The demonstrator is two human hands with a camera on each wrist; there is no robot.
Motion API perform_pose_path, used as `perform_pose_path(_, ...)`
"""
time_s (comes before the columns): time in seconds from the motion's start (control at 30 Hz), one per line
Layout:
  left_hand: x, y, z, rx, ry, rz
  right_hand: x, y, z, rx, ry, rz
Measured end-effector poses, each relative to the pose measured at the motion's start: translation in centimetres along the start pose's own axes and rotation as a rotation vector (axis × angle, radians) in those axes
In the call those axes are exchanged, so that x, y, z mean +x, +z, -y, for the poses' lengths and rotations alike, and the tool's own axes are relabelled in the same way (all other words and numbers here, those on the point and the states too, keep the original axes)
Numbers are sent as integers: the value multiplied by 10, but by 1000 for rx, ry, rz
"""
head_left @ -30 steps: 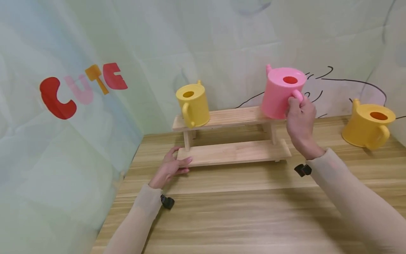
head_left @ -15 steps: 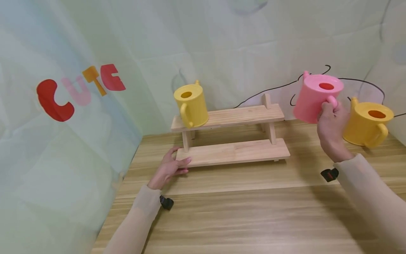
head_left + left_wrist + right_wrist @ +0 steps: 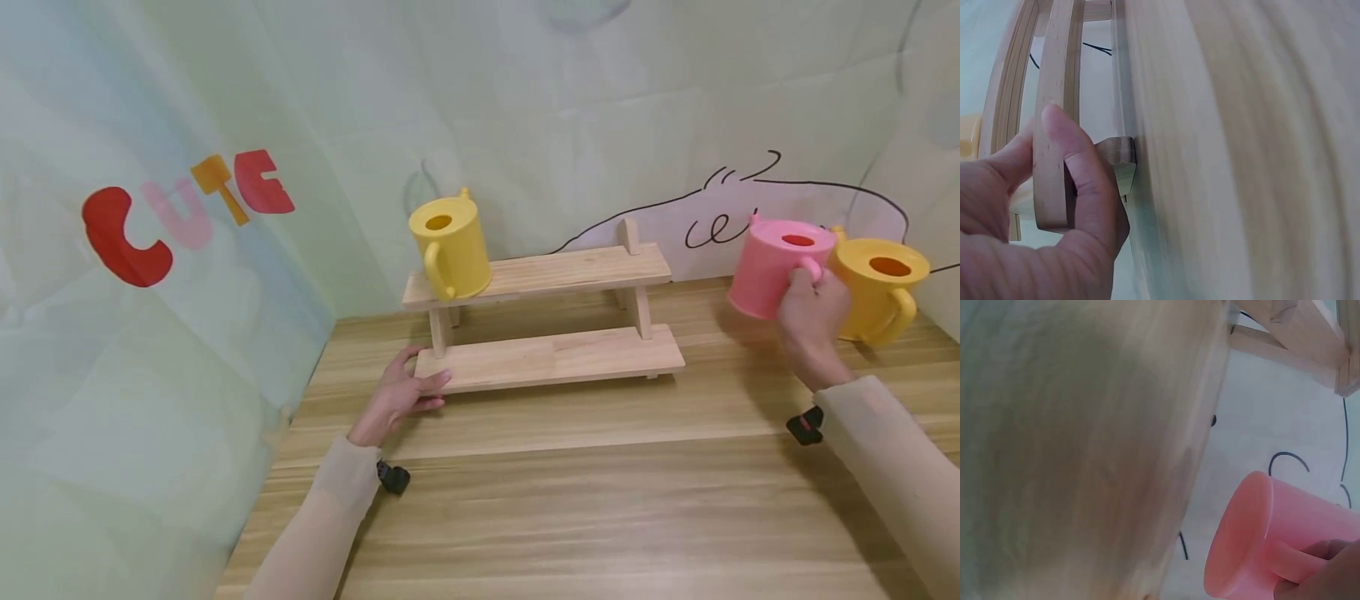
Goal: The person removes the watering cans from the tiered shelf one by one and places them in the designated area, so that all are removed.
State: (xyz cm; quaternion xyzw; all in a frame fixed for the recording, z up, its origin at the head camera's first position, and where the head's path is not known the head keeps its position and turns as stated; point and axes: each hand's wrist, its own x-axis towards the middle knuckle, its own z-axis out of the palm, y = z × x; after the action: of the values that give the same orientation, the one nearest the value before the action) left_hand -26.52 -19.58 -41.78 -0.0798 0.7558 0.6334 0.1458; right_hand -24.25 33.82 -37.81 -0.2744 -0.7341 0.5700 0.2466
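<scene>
A two-tier wooden shelf point(image 3: 551, 360) stands on the table, and my left hand point(image 3: 396, 398) grips the left end of its lower board, thumb on one face and fingers on the other in the left wrist view. To the right of the shelf, my right hand point(image 3: 813, 321) holds a pink watering can point(image 3: 768, 271) by its handle. In the right wrist view the can's base point(image 3: 1235, 544) shows, raised over the tabletop. The can overlaps a darker yellow watering can point(image 3: 873, 292) behind my right hand. A lighter yellow watering can point(image 3: 459, 250) sits on the shelf's upper board, at its left end.
The wood-grain table point(image 3: 555, 500) runs up to a pale printed cloth point(image 3: 570, 150) at the back and left. Coloured letters point(image 3: 255, 182) mark the left cloth. A black wrist camera point(image 3: 806, 425) sits at the right cuff.
My right hand has carried the pink watering can off the right end of the upper board, rightward and then down toward the table. My left hand stays on the shelf.
</scene>
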Motion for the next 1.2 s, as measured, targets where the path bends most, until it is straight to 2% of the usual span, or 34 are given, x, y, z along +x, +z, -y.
perform_pose_path(0.13, 0, 0, 1, 5, -5, -5, 5, -4, -10, -28, 38, 17)
perform_pose_path(0.4, 0, 0, 2, 4, 4, 0, 12, -6, -22, -73, 38, -21)
perform_pose_path(0.7, 0, 2, 0, -4, 7, 3, 11, -11, -23, -105, 86, 29)
perform_pose_path(1.2, 0, 0, -1, 0, 4, 13, 9, -23, -26, -80, 190, 155)
